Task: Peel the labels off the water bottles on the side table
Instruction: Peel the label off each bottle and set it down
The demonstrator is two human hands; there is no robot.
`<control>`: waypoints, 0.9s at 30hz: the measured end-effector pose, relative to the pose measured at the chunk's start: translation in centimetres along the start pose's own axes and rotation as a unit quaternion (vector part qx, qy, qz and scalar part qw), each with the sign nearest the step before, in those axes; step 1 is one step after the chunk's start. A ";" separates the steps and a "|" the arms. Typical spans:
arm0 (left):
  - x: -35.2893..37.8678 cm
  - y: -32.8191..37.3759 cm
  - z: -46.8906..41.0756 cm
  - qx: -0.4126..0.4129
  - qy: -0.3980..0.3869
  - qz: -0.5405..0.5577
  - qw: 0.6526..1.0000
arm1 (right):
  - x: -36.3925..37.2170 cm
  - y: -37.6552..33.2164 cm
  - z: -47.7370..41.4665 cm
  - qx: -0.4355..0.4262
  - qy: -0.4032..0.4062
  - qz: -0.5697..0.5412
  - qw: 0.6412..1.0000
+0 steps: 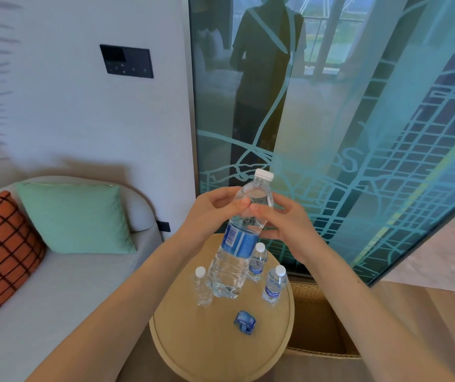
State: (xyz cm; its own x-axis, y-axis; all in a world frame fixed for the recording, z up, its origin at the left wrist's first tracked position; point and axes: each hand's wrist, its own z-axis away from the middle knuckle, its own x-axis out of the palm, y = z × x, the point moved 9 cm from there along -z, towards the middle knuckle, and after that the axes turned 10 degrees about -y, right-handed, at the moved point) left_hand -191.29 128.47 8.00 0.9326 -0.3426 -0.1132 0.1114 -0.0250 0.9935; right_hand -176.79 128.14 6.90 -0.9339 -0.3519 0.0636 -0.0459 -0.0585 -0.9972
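1. The large bottle [231,260] is held in the air over the round worktop [220,351]. It is tilted, with the white cap [264,174] up and away from the person and the base low, in front of the small bottles.
2. Left hand [209,210]: fingers [222,195] curled round the clear shoulder of the large bottle from the left, thumb tip on the near face. Grip closed on it.
3. Right hand [286,221]: thumb laid across the same shoulder, its tip almost meeting the left thumb. The other fingers are curled behind the bottle, clamped on it.
4. The blue label [241,242] is wrapped round the mid-body, just below both thumbs. I cannot tell whether the right hand's lower fingers touch its top edge.
5. Upright on the worktop:
   - bare small bottle [202,288], left
   - labelled small bottle [258,261], far side
   - second labelled small bottle [274,283], right
6. A crumpled label [245,322] lies on the worktop nearer the person, apart from the bottles.
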 end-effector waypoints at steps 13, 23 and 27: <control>0.5 -0.4 3.9 0.096 0.122 -0.144 0.977 | -1.6 -1.7 0.5 -0.016 0.092 -0.006 0.996; 0.6 -1.2 3.9 0.093 0.188 -0.159 0.965 | -2.0 -0.7 0.9 0.007 0.121 -0.005 0.993; 0.5 -1.6 3.7 0.091 0.185 -0.146 0.968 | -2.1 -0.4 1.1 0.017 0.127 -0.010 0.992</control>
State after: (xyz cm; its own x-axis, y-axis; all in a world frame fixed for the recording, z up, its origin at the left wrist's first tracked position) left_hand -192.33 124.84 6.42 0.9333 0.0621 -0.3537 0.3577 -0.2466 0.9007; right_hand -174.43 127.84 7.19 -0.9922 -0.1046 0.0675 -0.0574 -0.0959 -0.9937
